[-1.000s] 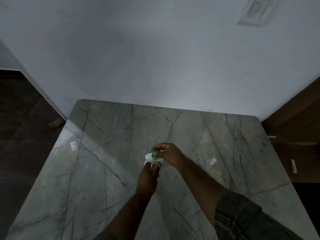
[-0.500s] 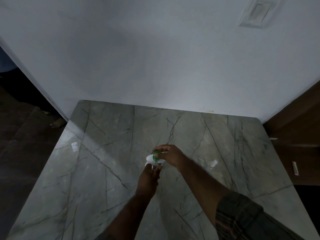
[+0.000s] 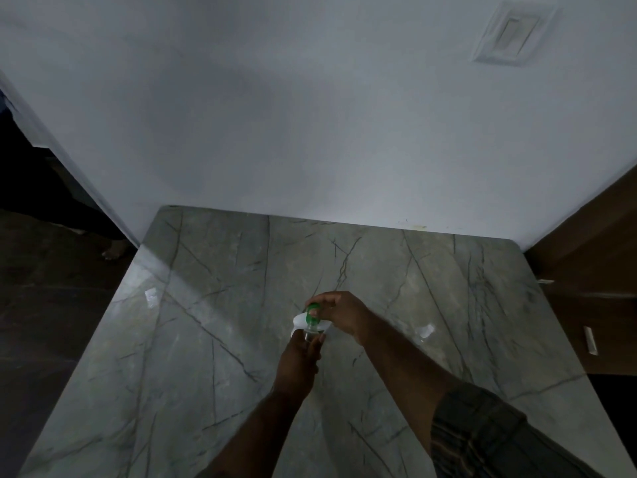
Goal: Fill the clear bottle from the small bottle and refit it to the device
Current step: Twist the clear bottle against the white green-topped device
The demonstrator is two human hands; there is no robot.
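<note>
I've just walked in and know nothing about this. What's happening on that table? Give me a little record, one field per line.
Setting: marble table against a white wall
Left hand: grips the clear bottle from below
Right hand: holds the white device from above, fingers by its green part
Stage: bottle's top meets the device's underside; whether it is seated cannot be told
Also on table: small pale item, too blurred to name
On wall: switch plate
</note>
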